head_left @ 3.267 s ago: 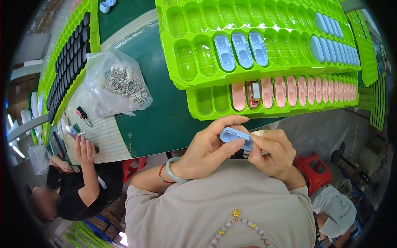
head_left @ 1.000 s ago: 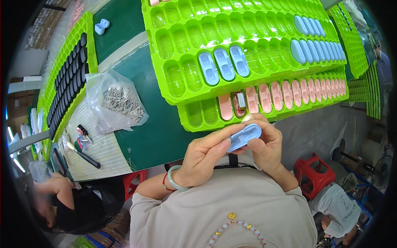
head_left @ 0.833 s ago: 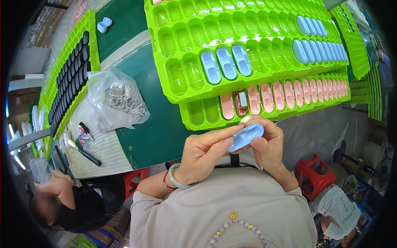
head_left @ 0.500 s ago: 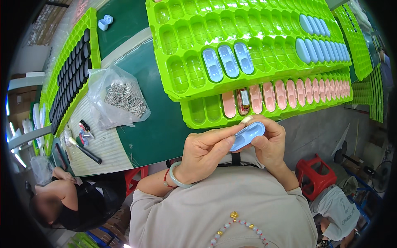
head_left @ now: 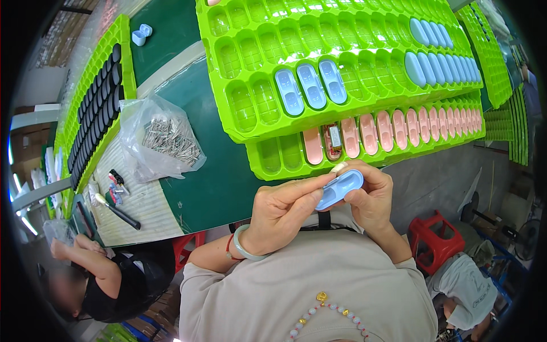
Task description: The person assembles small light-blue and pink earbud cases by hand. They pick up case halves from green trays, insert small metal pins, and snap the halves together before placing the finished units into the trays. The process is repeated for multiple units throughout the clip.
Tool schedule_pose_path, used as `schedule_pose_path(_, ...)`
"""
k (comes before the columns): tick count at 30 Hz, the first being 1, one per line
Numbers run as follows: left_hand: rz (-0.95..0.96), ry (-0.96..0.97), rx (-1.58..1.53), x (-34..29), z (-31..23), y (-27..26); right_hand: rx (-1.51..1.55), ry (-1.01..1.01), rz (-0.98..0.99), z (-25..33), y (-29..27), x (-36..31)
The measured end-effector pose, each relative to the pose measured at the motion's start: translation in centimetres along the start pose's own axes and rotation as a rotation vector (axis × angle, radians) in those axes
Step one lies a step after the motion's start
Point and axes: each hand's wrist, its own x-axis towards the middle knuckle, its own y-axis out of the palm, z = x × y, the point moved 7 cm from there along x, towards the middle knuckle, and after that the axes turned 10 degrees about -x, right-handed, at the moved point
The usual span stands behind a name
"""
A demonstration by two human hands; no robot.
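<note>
In front of my chest I hold a light-blue oval case shell point(head_left: 343, 186) with two rounded hollows facing up. My left hand point(head_left: 283, 212) pinches its left end, and my right hand point(head_left: 373, 195) grips its right end with the thumb on the near rim. A white covering sits on one fingertip at the far edge. Just beyond my hands, a green moulded tray point(head_left: 265, 162) holds a row of pink shells point(head_left: 369, 134), one slot containing a piece with electronic parts point(head_left: 333, 141). Three similar blue shells point(head_left: 311, 85) lie in the overlapping upper green tray point(head_left: 242, 126).
A clear bag of small metal pins point(head_left: 171, 138) rests on the green table point(head_left: 211, 199). A black-handled brush-like tool point(head_left: 118, 212) lies left, near a tray of black shells point(head_left: 94, 117). One co-worker point(head_left: 108, 279) sits at left; a red stool point(head_left: 436, 239) stands at right.
My hands keep nearly the same hold on the blue shell. The trays and table sit slightly further left in view. At left, the co-worker's forearms have stretched outward.
</note>
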Motion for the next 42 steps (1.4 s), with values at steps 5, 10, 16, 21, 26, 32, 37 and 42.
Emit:
schedule_pose_path(5,-0.004,0.008,-0.004,0.1,0.0,0.0,0.005,0.0,0.004,0.0,0.0,0.1)
schedule_pose_path(10,0.0,0.026,-0.002,0.1,-0.1,0.0,-0.009,-0.016,-0.009,0.0,-0.1,0.1)
schedule_pose_path(16,-0.023,-0.118,-0.209,0.3,0.7,0.7,0.059,0.004,-0.03,-0.5,-0.5,-0.2)
schedule_pose_path(21,-0.002,-0.143,-0.263,0.8,-0.2,1.9,-0.003,-0.038,-0.038,0.8,-0.8,0.5)
schedule_pose_path(26,0.329,0.28,0.497,6.6,-7.6,5.6,0.15,-0.206,-0.224,4.1,-6.0,1.1)
schedule_pose_path(32,0.793,1.11,1.277,19.3,-6.9,14.1,0.225,-0.244,-0.367,5.1,-8.5,0.5)
schedule_pose_path(37,0.998,0.978,1.435,22.2,-5.2,15.9,0.22,-0.259,-0.406,4.4,-11.0,-1.8)
schedule_pose_path(42,0.865,0.592,0.981,20.6,-8.8,12.9,0.387,-0.229,-0.263,4.7,-10.4,-0.9)
